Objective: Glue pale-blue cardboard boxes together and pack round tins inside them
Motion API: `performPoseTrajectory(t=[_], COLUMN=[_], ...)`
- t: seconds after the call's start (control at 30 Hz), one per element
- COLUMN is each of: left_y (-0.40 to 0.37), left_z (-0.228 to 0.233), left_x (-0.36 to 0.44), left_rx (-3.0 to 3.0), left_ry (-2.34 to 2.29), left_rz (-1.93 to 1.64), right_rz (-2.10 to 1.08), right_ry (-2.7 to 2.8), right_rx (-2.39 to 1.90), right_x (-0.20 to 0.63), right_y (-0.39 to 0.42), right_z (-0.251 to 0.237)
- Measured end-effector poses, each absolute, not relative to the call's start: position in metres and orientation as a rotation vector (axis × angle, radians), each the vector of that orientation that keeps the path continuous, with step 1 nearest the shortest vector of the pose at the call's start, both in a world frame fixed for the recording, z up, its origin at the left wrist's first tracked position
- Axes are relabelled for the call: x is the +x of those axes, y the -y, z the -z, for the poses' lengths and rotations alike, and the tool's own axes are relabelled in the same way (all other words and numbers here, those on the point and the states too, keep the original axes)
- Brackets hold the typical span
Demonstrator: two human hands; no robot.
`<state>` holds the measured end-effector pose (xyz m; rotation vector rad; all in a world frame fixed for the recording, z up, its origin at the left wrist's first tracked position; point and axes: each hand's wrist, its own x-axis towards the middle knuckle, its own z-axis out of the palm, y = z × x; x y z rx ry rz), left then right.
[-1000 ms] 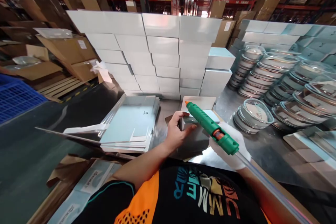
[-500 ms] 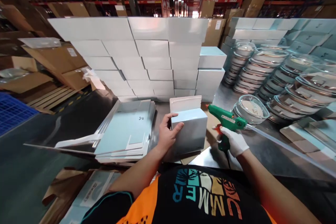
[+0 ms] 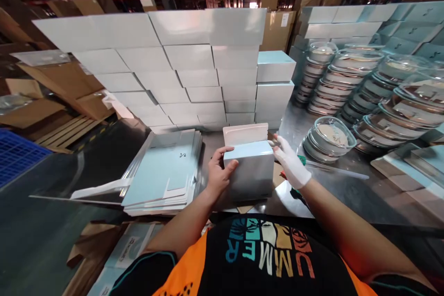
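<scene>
A pale blue and white carton box (image 3: 249, 171) stands upright on the metal bench in front of me, its rear flap (image 3: 245, 134) raised behind the top. My left hand (image 3: 221, 169) is bare and grips the box's left side, with the thumb on the front face and fingers over the top edge. At the upper right corner, my right hand (image 3: 290, 162) in a white glove closes its fingertips on the box's edge; the flap there is partly hidden. A green glue gun (image 3: 301, 161) lies on the bench, mostly covered by that hand and wrist.
Flattened box blanks (image 3: 166, 166) are stacked at left. A wall of finished white boxes (image 3: 194, 60) rises behind. Round glass containers (image 3: 329, 138) stand at right, with taller stacks (image 3: 357, 74) beyond. More folded cartons (image 3: 412, 166) lie at the right edge.
My right hand has let go of the glue gun, which now lies on the bench, and has moved left onto the box's right corner. My left hand keeps its grip.
</scene>
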<state>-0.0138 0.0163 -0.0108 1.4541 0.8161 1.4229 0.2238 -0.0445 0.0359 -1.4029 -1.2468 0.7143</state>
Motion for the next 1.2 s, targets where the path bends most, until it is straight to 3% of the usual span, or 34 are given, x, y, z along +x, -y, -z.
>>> performPoseTrajectory(t=[0.2,0.4,0.6,0.8,0.97,1.2], left_y=[-0.019,-0.026,-0.033,-0.034,-0.029,-0.033], left_z=[0.013,0.014,-0.007,-0.016,-0.014,0.0], left_x=[-0.015,-0.017,-0.038,-0.044,-0.045,-0.062], left_rx=[1.592,1.58,2.029,2.141,2.202,1.923], left_ry=[-0.707,-0.461,-0.278,-0.173,-0.244,-0.587], left_rz=[-1.416,-1.594,-1.295,-1.247,-1.148,-1.502], right_rz=[-0.8,-0.523,-0.337,-0.373,-0.454,-0.813], right_ry=[1.267,1.679,2.001,2.066,1.906,1.398], right_rx=[-1.312,-1.151,-0.943,-0.936,-1.099,-1.393], right_x=[0.201,0.233,0.232,0.229,0.231,0.223], right_y=[0.026,0.045,0.061,0.06,0.07,0.082], right_z=[-0.04,-0.021,-0.026,-0.036,-0.013,0.022])
